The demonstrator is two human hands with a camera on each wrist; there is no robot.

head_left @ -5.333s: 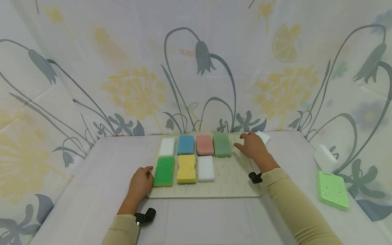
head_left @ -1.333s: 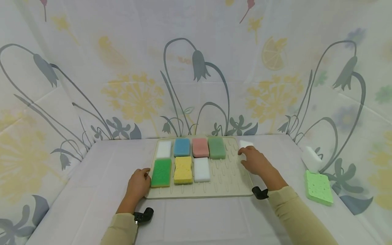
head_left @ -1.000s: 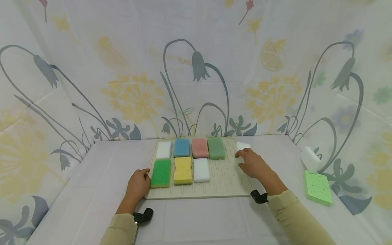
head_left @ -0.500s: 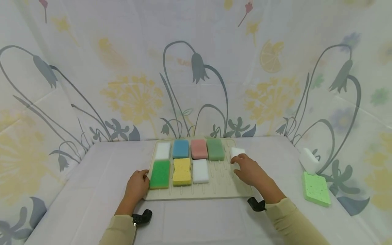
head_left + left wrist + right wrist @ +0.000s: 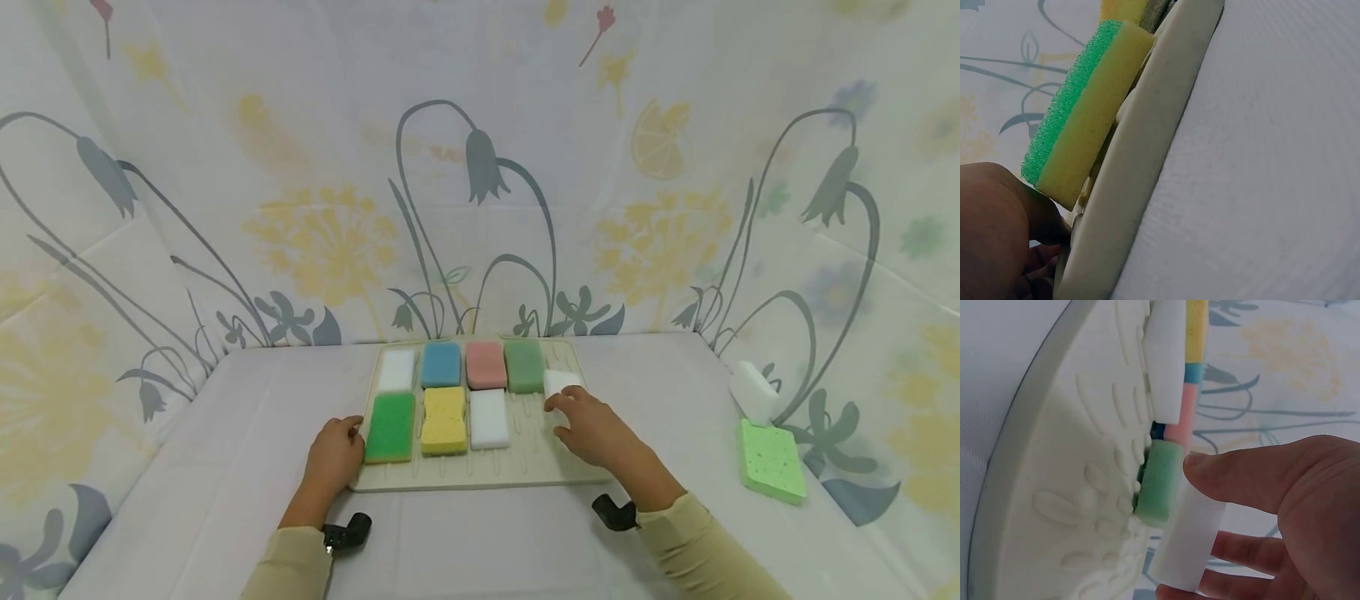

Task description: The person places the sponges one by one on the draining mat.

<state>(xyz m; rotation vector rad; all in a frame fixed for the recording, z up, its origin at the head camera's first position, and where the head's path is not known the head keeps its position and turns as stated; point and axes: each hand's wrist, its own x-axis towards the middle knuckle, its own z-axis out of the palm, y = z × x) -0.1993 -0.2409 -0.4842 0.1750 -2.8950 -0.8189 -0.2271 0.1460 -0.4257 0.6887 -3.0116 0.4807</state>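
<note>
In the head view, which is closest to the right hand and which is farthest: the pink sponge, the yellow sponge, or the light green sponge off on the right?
From the right hand:
1. Pink sponge, back row of the mat.
2. Yellow sponge, front row, further left.
3. Light green sponge, off the mat at the far right.

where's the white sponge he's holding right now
In the head view the white sponge is pinched in the right hand over the drying mat, just right of the dark green sponge.
</note>
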